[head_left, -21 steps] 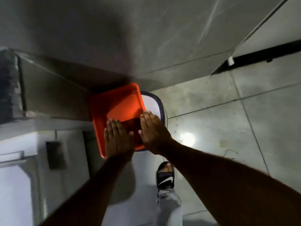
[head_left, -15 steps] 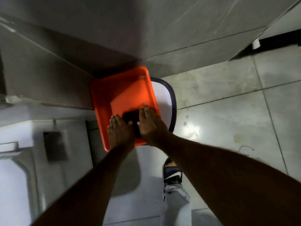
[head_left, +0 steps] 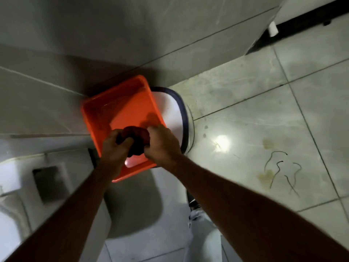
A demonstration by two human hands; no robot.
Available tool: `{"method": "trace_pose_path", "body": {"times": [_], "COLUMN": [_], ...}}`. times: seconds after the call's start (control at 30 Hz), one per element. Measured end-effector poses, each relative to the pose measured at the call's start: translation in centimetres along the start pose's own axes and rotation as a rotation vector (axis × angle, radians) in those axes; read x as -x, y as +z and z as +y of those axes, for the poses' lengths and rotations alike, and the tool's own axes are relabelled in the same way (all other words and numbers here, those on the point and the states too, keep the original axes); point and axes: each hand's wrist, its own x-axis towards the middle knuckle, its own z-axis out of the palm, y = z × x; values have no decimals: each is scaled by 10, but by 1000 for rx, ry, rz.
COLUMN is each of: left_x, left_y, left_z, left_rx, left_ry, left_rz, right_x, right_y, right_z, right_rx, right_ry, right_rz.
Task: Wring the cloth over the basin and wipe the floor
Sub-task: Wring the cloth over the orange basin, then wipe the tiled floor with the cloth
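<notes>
Tiled floor (head_left: 245, 129) | orange basin (head_left: 120, 110) | dark cloth (head_left: 137, 140) bunched between hands | left hand (head_left: 115, 146) at 9 o'clock, right hand (head_left: 162, 142) at 3 o'clock, fingers of both clenched on it

Cloth (head_left: 136, 139) above basin (head_left: 120, 110) — floor (head_left: 264, 114) rightward

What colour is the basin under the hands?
Bright orange basin, seen best in the head view.

Bare forearms, no sleeves; light grey trouser leg (head_left: 203, 233) above a dark sandal (head_left: 192, 202).
</notes>
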Motion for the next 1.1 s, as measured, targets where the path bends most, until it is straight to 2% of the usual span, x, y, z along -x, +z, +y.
{"method": "trace_pose_path", "body": {"times": [0.1,0.23,0.33,0.4,0.5,0.6,0.7,0.8,0.87,0.9,0.93,1.0,1.07,1.1], "left_x": [34,83,121,141,160,165,151,121,102,92,82,66,52,45], "left_y": [20,92,167,226,310,382,424,450,462,467,472,477,478,478], "left_z": [32,74,82,73,36,-29,-98,-157,-178,-185,-191,-195,-199,-199], "left_rx": [11,-14,34,-15,-172,-561,-1001,-1396,-1590,-1658,-1698,-1742,-1784,-1808], "left_ry": [109,244,206,170,116,266,447,644,695,720,761,871,940,935], "left_rz": [-171,-412,-546,-622,-663,-741,-836,-807,-767,-738,-710,-649,-592,-580], "right_x": [42,104,153,185,227,264,289,300,304,306,307,311,313,313], "right_y": [-43,-109,-152,-176,-190,-180,-148,-110,-87,-75,-64,-44,-22,-13], "right_z": [21,78,138,190,270,354,428,495,530,547,562,583,593,594], "right_rx": [-122,-370,-617,-652,-512,-421,-362,-359,-349,-343,-343,-256,75,256], "right_ry": [30,88,126,177,281,438,548,615,602,622,655,721,789,781], "right_rz": [111,207,175,181,257,299,294,137,-27,-46,-8,210,393,407]}}
